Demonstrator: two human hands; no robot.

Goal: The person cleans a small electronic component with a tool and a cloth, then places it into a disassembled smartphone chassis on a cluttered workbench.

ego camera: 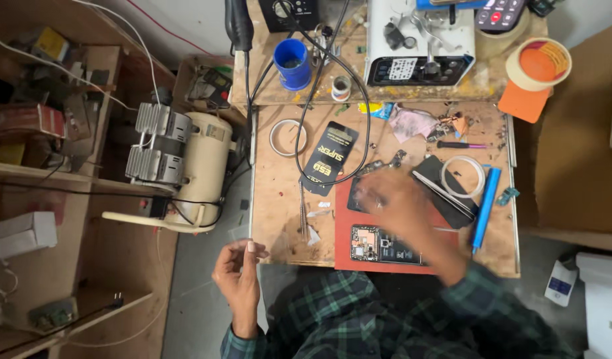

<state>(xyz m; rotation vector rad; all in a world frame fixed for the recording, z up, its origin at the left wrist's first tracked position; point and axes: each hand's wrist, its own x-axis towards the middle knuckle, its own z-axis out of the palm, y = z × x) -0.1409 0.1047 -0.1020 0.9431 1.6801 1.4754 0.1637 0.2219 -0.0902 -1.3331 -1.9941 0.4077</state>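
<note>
An opened phone with its circuit boards exposed is seen lying on a red mat at the near edge of the counter. The right hand is blurred above the mat, just beyond the phone; whether it is clenched or released cannot be told. The left hand is held off the counter's left edge, its fingers pinched on a thin clear film. A disassembly step is judged to be in hand; a steady, precise reach to the phone would be called for. A blue cup is noted at the back; its contents cannot be made out.
</note>
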